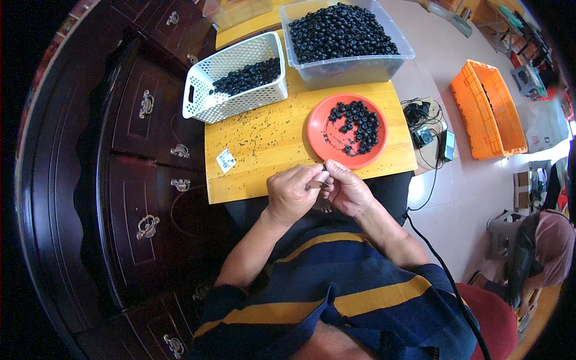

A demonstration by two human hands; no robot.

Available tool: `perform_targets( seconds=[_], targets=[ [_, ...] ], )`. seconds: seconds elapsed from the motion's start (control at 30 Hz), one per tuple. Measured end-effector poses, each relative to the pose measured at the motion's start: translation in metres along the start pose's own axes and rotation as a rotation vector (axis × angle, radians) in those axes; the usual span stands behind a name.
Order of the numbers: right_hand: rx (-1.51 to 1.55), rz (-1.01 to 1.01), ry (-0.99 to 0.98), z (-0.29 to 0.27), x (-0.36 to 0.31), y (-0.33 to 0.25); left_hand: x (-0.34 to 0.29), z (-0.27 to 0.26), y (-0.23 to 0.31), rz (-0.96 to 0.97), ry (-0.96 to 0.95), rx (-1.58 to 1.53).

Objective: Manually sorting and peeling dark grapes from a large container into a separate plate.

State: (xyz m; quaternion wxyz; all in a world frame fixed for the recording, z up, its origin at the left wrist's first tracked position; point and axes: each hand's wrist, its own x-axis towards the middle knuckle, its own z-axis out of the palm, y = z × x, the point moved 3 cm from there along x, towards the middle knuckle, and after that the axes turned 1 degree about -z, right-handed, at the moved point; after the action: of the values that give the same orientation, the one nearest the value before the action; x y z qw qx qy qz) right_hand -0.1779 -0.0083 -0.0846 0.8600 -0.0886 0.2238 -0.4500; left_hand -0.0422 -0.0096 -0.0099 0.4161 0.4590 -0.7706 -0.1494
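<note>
While the left hand's fingers clamp a dark pointed tool at the table's near edge, its long axis running left to right, tip toward the right hand, the latter's fingers pinch a small black piece, its axis too hidden to tell, near the red plate.

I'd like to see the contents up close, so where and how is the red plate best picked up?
Probably pinch the red plate by its left rim, coming from the left: that side is bare but for specks, while the black pieces crowd far and right. Keep it level; they lie loose.
</note>
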Motion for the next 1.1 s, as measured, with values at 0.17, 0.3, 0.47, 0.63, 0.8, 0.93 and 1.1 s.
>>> perform_targets(
  seconds=[0.17, 0.3, 0.47, 0.63, 0.8, 0.93, 1.1],
  targets=[
    [0.044, -0.038, -0.069, 0.006, -0.001, -0.006, 0.008, -0.011, 0.011, -0.047, -0.056, -0.012],
    [-0.008, -0.028, -0.062, 0.015, -0.007, -0.008, 0.017, -0.020, 0.000, -0.208, -0.200, 0.042],
    [-0.024, -0.005, -0.148, 0.016, -0.008, -0.007, 0.024, -0.021, 0.002, -0.099, -0.344, 0.100],
    [-0.090, -0.008, -0.100, 0.018, -0.010, -0.008, 0.025, -0.021, 0.006, -0.039, -0.348, 0.135],
    [-0.081, -0.014, -0.143, 0.015, -0.006, -0.006, 0.023, -0.020, 0.004, -0.003, -0.343, 0.159],
    [-0.042, 0.006, -0.150, 0.015, -0.005, -0.005, 0.021, -0.018, -0.001, 0.033, -0.314, 0.161],
    [0.067, 0.078, -0.123, 0.015, -0.003, -0.005, 0.017, -0.011, -0.009, 0.056, -0.297, 0.182]
  ],
)
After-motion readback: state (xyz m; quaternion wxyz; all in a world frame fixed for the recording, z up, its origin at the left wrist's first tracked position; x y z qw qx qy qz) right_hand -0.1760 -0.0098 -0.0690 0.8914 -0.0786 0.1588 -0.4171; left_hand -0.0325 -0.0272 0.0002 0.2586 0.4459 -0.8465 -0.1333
